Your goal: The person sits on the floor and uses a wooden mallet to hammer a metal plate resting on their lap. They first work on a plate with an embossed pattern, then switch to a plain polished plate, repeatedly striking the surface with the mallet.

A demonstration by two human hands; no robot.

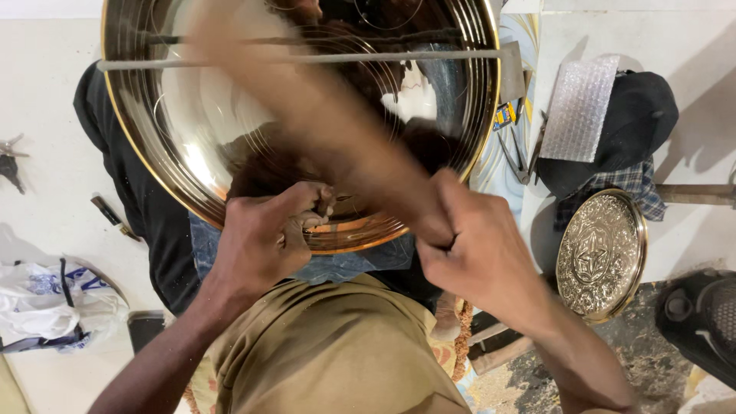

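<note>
A large round shiny brass tray (153, 161) with ribbed rim fills the top of the head view, resting against my lap on a blue cloth (337, 268). My left hand (268, 238) is closed in a fist on a small tool pressed to the tray's lower rim. My right hand (475, 245) grips the end of a long wooden handle (330, 123), blurred by motion, that crosses the tray's face diagonally. A thin metal rod (307, 58) lies across the tray's upper part.
An engraved round brass plate (602, 257) leans at the right. Beyond it lie a dark cap (636, 115), bubble wrap (579, 107) and pliers (517, 153). A white plastic bag (54, 303) sits at the left, a dark machine (701, 322) at lower right.
</note>
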